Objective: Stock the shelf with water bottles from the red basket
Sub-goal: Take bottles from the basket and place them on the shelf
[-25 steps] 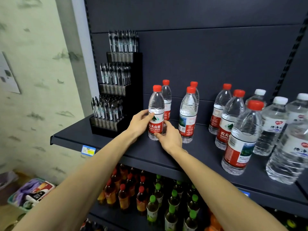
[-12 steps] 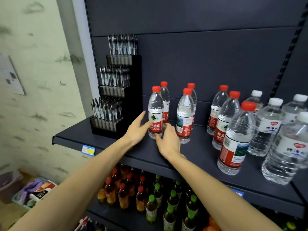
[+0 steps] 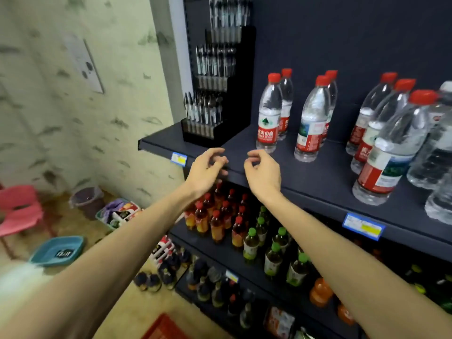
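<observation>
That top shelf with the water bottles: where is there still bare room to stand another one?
The shelf is bare along its front, from the pen rack across to the big bottle at the right. There is also a gap between the left bottle and the next pair. The right end is crowded. Both hands hold nothing.

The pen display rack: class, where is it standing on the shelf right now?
In the head view, the pen display rack stands at the far left end of the top shelf, against the back panel, left of the nearest red-capped water bottle.
</observation>
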{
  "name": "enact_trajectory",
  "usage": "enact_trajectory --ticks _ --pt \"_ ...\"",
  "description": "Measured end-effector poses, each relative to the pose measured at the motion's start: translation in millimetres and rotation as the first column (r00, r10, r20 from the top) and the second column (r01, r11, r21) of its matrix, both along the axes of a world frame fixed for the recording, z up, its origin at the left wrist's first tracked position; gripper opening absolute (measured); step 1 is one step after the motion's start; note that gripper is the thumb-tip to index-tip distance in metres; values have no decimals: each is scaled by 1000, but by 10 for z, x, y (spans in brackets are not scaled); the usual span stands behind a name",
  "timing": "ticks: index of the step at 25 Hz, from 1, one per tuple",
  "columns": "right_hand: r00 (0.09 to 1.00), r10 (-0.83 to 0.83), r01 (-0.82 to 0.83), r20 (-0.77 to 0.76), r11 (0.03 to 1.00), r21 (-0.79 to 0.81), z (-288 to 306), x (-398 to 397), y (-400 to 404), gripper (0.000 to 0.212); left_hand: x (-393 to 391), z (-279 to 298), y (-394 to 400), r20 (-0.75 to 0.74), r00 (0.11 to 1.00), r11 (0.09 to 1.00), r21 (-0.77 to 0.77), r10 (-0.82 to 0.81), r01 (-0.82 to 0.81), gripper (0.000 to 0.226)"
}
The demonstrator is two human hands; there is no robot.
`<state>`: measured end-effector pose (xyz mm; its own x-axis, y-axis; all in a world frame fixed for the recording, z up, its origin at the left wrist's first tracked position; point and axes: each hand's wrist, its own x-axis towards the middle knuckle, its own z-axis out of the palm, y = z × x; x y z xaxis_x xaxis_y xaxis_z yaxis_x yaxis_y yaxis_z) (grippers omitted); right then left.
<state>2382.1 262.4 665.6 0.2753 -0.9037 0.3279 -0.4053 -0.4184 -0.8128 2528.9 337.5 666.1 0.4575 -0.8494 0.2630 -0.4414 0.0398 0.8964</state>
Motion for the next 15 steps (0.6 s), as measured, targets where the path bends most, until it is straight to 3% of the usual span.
enact_trajectory --ticks 5,9,15 --pt "999 5 -6 31 1000 14 -458 16 675 23 -19 -633 703 -103 987 990 78 125 -117 26" --pt "998 52 -45 -38 986 158 -1129 -32 1027 21 -113 -1296 1232 -90 970 963 169 225 -208 23" --pt "954 243 -155 -175 901 406 -2302 -244 1250 29 -344 -2419 1758 -223 918 876 436 328 -207 16"
